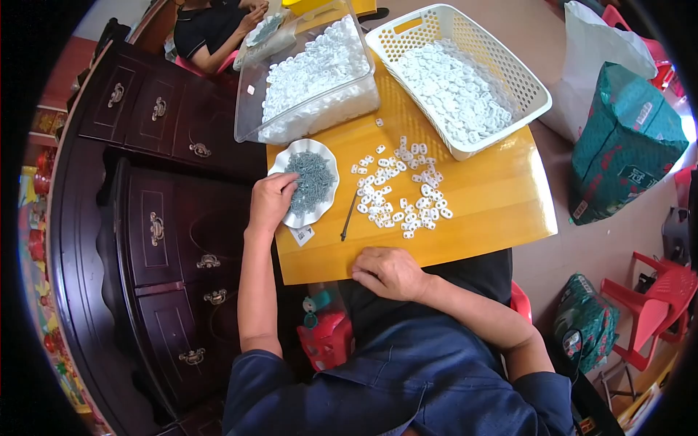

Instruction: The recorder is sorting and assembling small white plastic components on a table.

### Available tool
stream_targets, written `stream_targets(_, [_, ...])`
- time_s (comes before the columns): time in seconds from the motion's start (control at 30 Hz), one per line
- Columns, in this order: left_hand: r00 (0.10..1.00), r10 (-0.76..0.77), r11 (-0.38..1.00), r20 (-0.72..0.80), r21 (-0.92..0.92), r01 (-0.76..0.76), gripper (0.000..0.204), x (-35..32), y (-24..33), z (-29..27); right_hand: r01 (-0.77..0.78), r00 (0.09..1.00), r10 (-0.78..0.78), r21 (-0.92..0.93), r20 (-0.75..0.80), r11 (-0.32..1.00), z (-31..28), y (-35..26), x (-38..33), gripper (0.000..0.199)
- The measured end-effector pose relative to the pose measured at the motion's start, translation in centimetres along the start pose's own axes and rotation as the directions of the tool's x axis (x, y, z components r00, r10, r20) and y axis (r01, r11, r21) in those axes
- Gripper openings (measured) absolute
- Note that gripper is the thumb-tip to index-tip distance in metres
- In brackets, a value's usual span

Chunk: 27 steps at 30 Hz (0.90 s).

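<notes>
Fingers of left hand dip, pinched, into dish of screws; I see right hand curled shut, empty, below it.

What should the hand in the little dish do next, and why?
Probably pinch up one small grey piece and lift it out: the left hand has its fingertips in the white scalloped dish of grey pieces, while the right hand rests near the loose white parts.

Green printed bag at right, white bag behind, small white label (table edge)
</notes>
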<state>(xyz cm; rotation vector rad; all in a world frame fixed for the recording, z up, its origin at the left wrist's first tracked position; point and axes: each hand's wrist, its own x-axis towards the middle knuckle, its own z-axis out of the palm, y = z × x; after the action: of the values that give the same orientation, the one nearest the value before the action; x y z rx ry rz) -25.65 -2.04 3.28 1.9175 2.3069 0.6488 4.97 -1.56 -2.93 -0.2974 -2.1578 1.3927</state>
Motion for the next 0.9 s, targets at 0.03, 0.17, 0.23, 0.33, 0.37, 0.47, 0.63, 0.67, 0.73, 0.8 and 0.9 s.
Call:
stream_targets(0.03, [1.000,0.019,1.000,0.006,0.014,-0.019,0.017,0.1,0.2,0.0,0.000,1.000,0.000,0.005,0.001,1.000,0.0,0.1,0.0,0.013])
stream_targets(0.17, [0.997,-0.070,0.997,0.011,-0.019,0.071,0.017,0.3,1.0,-0.6,0.008,1.000,-0.008,-0.003,-0.003,1.000,0.0,0.1,-0.1,0.013])
stream_targets(0.23, [0.997,-0.064,0.998,0.035,-0.026,0.064,0.017,0.6,1.5,-0.7,0.016,1.000,-0.016,0.000,-0.007,1.000,0.0,0.1,-0.1,0.013])
stream_targets(0.33, [0.999,-0.008,1.000,0.041,-0.011,0.009,0.018,0.7,1.0,0.0,0.018,1.000,-0.018,-0.001,-0.014,1.000,0.0,0.2,-0.2,0.013])
stream_targets(0.37, [0.999,-0.007,1.000,0.043,-0.012,0.008,0.018,0.6,0.9,0.1,0.016,1.000,-0.016,0.000,-0.015,1.000,0.1,0.2,-0.2,0.013])
stream_targets(0.47, [0.997,-0.051,0.999,0.056,-0.004,0.052,0.018,0.3,1.3,0.0,0.005,1.000,-0.005,0.004,-0.015,1.000,0.2,0.2,-0.2,0.013])
stream_targets(0.63, [0.995,-0.088,0.994,0.037,-0.066,0.090,0.018,0.9,2.1,-0.5,-0.003,1.000,0.003,0.005,-0.002,1.000,0.1,0.2,-0.2,0.012])
stream_targets(0.67, [0.996,-0.081,0.994,0.042,-0.075,0.084,0.017,1.0,2.2,-0.6,-0.002,1.000,0.002,0.006,-0.003,1.000,0.1,0.2,-0.1,0.012])
stream_targets(0.73, [0.987,-0.133,0.984,0.086,-0.110,0.142,0.017,1.0,3.2,-0.9,0.005,1.000,-0.005,0.012,-0.004,1.000,0.1,0.3,-0.1,0.012])
stream_targets(0.8, [0.974,-0.182,0.969,0.136,-0.145,0.201,0.016,1.3,5.0,-1.1,0.012,1.000,-0.012,0.013,-0.017,1.000,0.2,0.4,-0.2,0.013])
stream_targets(0.9, [0.989,0.007,0.978,0.145,-0.206,0.023,0.015,1.6,8.1,-0.5,0.018,1.000,-0.018,0.011,-0.016,1.000,0.2,0.4,-0.3,0.013])
